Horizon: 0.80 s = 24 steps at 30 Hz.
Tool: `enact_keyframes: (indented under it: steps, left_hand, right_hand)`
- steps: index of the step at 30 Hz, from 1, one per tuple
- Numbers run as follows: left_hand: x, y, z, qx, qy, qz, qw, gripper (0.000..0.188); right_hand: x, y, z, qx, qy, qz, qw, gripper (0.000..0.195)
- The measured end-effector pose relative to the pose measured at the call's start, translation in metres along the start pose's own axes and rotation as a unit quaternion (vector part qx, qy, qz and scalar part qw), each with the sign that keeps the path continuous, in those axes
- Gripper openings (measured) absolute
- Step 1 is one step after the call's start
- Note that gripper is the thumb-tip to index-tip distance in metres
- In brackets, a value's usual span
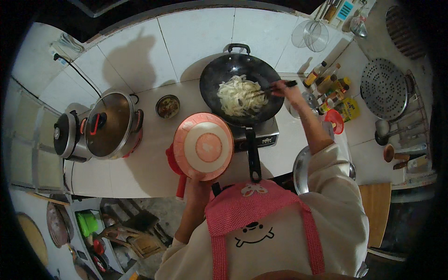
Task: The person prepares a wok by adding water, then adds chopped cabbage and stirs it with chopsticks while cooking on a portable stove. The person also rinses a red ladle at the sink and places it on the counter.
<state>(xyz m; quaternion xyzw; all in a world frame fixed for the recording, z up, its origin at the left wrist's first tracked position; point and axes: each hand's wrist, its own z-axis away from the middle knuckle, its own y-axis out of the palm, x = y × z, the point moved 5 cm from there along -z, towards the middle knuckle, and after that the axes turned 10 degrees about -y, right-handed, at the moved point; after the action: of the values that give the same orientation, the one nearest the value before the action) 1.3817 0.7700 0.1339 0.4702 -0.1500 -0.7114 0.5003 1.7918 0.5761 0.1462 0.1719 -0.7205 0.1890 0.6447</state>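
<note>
In front of me a black wok (pixel 213 94) sits on a portable cooktop (pixel 267 134), its long handle (pixel 253 157) pointing towards me. Pale sliced strips of food (pixel 238 96) lie heaped in the wok. My right hand (pixel 282 92) grips a dark-handled cooking utensil (pixel 291 83) over the wok's right side. The utensil's far end reaches into the strips; its exact shape is hard to tell. At the near left of the wok, my left hand (pixel 198 179) holds a pink and white round basin (pixel 211 145) by its lower edge. A red plastic item (pixel 172 159) shows partly behind the basin.
Left of the wok stand a small metal bowl (pixel 168 106), a lidded electric pot (pixel 110 127) and a pressure cooker (pixel 63 134). Seasoning bottles (pixel 325 84) and a red bowl (pixel 334 121) are at the right. A metal lid (pixel 301 169) lies by my right arm.
</note>
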Motion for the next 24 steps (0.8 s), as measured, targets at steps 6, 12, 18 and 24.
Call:
enact_keyframes:
  steps: [6, 12, 18, 24]
  left_hand:
    - [0.010, 0.008, 0.005, -0.046, 0.045, -0.142, 0.988, 0.051]
    - [0.026, 0.000, 0.008, -0.051, 0.045, 0.001, 0.998, 0.040]
    - [0.026, 0.013, 0.016, -0.078, 0.153, -0.344, 0.923, 0.033]
    - [0.037, 0.013, 0.013, -0.075, 0.045, 0.004, 0.996, 0.050]
  right_hand:
    - [-0.042, -0.011, -0.020, -0.010, 0.008, 0.003, 1.000, 0.025]
    - [-0.026, 0.039, -0.039, -0.048, 0.003, -0.085, 0.995, 0.024]
    - [-0.046, 0.047, -0.041, 0.035, 0.016, -0.052, 0.998, 0.021]
    - [-0.038, 0.046, -0.027, 0.106, 0.037, -0.095, 0.989, 0.020]
